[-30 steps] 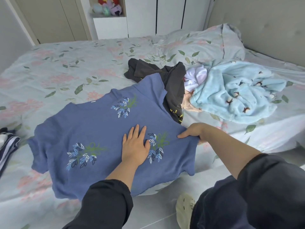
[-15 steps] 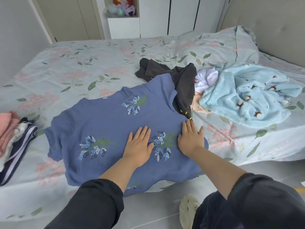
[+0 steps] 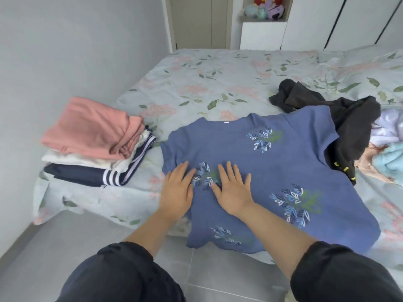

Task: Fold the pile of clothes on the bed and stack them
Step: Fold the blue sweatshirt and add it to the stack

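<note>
my dark sleeves are pushed up and both forearms reach out over the grey floor [image 3: 65, 247] to the near edge of the bed [image 3: 218, 83]. my left hand [image 3: 177, 194] lies flat, fingers straight and close together, its fingertips on the left edge of the blue t-shirt [image 3: 283, 168] and its palm partly on the sheet beside it. my right hand [image 3: 234, 191] lies flat too, fingers spread, pressed down on the shirt's lower left part. neither hand grips anything. a leaf print [image 3: 204, 176] shows between the two hands.

the shirt lies spread front-up, neckline away from me, hem hanging a little over the bed edge toward me. left of my left hand, near but apart from the shirt, sits the stack of folded clothes [image 3: 93, 144]: a navy striped piece [image 3: 87, 174] at the bottom, something white in between, a pink piece [image 3: 91, 129] on top. beyond the shirt's right shoulder a dark garment [image 3: 353, 127] lies crumpled, the shirt's sleeve overlapping it, and pale unfolded clothes [image 3: 390, 149] bunch at the right edge. far behind, plush toys [image 3: 266, 9] sit in a cabinet niche.
</note>
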Action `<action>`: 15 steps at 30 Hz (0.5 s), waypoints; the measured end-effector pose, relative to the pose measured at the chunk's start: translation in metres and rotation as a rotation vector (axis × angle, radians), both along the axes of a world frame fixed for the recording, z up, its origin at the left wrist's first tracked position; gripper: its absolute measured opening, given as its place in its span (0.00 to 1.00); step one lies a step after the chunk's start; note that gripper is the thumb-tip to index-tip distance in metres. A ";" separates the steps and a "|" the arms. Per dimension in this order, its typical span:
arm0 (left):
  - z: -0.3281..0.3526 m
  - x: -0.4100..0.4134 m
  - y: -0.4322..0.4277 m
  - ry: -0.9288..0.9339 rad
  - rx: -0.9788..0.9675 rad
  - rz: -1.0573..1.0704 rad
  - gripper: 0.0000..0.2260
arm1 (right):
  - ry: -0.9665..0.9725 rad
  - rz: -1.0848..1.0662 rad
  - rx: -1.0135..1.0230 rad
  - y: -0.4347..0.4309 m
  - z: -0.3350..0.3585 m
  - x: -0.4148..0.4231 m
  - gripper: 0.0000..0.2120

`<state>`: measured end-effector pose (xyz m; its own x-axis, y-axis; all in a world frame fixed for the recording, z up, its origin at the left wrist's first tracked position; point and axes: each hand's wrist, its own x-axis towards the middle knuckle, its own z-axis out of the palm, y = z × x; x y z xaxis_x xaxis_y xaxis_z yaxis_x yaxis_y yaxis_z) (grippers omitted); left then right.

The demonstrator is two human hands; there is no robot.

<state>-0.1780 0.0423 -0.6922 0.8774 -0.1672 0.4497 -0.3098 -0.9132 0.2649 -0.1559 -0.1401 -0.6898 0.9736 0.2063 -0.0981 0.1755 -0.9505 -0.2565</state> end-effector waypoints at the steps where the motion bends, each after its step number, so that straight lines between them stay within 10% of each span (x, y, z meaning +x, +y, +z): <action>1: 0.001 -0.002 0.012 0.026 -0.177 0.133 0.20 | 0.001 0.013 -0.008 0.008 -0.006 -0.003 0.32; 5: 0.014 0.015 0.040 0.296 -0.735 0.586 0.14 | 0.014 0.005 -0.081 0.011 -0.019 0.001 0.35; 11: 0.026 0.060 0.052 0.641 -0.686 0.622 0.16 | 0.120 0.031 -0.110 0.011 -0.017 0.011 0.35; 15: 0.027 0.076 0.058 0.664 -1.027 0.691 0.08 | 0.172 0.035 -0.063 0.008 -0.016 0.016 0.36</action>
